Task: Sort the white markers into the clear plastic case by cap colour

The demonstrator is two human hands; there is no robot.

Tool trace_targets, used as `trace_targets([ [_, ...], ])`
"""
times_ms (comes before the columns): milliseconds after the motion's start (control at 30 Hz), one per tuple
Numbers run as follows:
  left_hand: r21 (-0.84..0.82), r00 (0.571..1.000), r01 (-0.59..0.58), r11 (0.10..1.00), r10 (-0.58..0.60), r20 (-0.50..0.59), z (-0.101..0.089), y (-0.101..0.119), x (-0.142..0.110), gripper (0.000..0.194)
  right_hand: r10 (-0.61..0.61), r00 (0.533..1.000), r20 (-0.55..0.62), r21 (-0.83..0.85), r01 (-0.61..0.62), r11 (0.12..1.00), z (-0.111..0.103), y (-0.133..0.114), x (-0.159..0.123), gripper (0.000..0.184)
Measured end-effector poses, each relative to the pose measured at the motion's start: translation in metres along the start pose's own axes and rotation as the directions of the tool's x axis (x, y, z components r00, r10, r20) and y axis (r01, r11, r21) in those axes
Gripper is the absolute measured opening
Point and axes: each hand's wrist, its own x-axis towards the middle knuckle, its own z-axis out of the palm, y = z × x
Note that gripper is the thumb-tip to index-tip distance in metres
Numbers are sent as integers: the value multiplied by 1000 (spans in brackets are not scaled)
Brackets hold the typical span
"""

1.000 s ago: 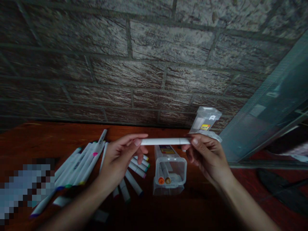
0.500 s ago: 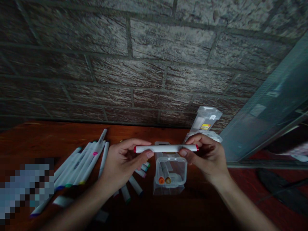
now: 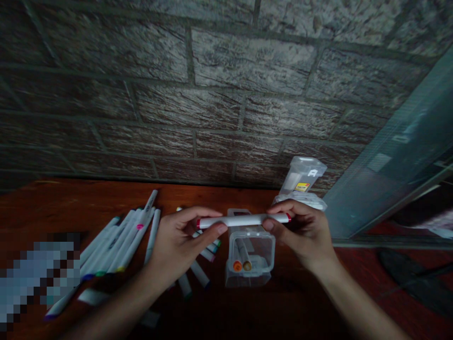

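lowered since earlier, the red-ended marker (image 3: 244, 220) is pinched by left hand (image 3: 180, 238) and right hand (image 3: 309, 234).

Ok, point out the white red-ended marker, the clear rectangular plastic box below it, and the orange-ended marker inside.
White red-ended marker (image 3: 244, 220): head view, middle of barrel.
Clear rectangular plastic box (image 3: 253, 233): head view, front rim.
Orange-ended marker (image 3: 237, 266): head view, orange end.

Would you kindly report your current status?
Left hand, right hand: both gripping red-ended marker, near opposite ends. Clear case lower in view, two markers inside. Nothing covering held marker's middle.
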Motion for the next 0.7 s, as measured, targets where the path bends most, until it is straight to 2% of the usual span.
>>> trace_targets([
  [133,-9,1000,-3,1000,3,5,0,0,0,14,5,1000,-3,4,-5,1000,1,-1,1,12],
  [267,-18,999,47,999,-47,15,-2,-2,1,15,99,995,24,96,-101,990,-1,1,0,8],
  [433,-147,987,152,977,-142,81,-4,-3,1,16,189,980,63,216,-198,956,-4,7,-1,12],
  [700,-379,973,228,897,-204,104,-5,-11,0,20,260,962,83,300,-273,914,-4,6,0,17],
])
